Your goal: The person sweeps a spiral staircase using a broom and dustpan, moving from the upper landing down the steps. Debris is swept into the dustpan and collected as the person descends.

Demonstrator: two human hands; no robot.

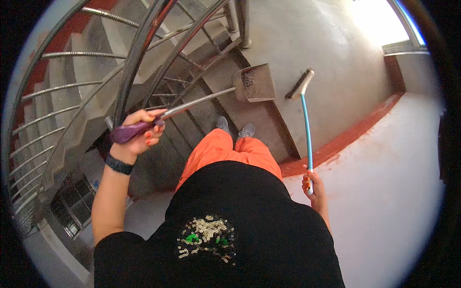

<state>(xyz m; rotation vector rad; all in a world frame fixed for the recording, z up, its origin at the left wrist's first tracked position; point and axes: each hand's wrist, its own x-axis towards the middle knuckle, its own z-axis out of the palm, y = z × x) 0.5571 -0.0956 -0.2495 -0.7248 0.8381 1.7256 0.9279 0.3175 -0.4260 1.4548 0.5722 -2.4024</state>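
Observation:
My left hand [142, 133] is closed round the purple-covered end of a long metal handle. That handle leads to a dustpan [261, 84], whose pan sits by the edge of the landing with dark debris inside. On the right, my right hand [313, 184] grips the white end of a blue broom handle. The broom [307, 120] reaches away from me. Its pale head [304, 82] with dark bristles rests on the grey floor, to the right of the dustpan and apart from it.
Metal railings [134, 62] curve along the left, beside concrete stairs [91, 43]. More steps [230, 113] drop in front of my shoes [246, 130]. A white wall [384, 158] with a red baseboard [355, 134] bounds the right, and a bright window [379, 21] stands at the far right.

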